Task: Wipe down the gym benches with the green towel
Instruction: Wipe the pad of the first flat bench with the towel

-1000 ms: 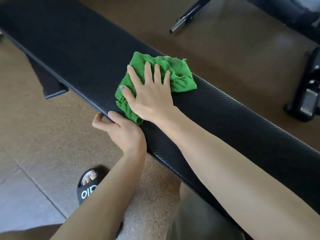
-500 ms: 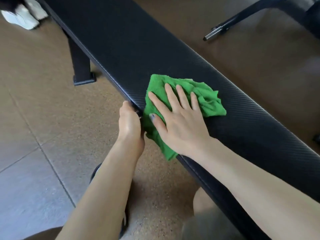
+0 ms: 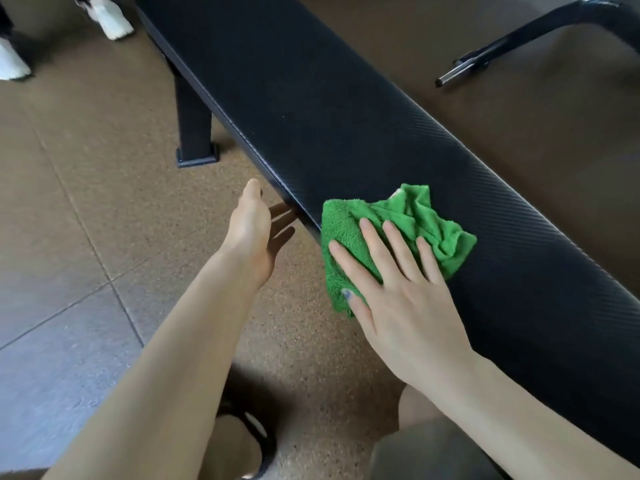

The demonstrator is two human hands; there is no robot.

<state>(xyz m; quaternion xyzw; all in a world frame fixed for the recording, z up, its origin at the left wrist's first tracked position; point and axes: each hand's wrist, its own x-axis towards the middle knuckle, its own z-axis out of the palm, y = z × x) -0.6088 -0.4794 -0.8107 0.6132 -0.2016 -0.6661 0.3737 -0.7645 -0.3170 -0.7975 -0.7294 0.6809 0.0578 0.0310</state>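
Bench: black pad with a fine diagonal ribbed weave, catching a pale sheen along its far edge. Bench leg: plain matte black. Towel, on the bench's near edge: bright green, looped pile, with a small pale patch at its far fold. Right hand, on the towel: thumbnail painted blue-grey. Floor, on the near side of the bench: speckled tan-brown, crossed by thin dark seams; one tile nearest the camera reads grey-blue. Bar, beyond the bench: black with a silver tip. Shoes, by the bench's far end: white and black.
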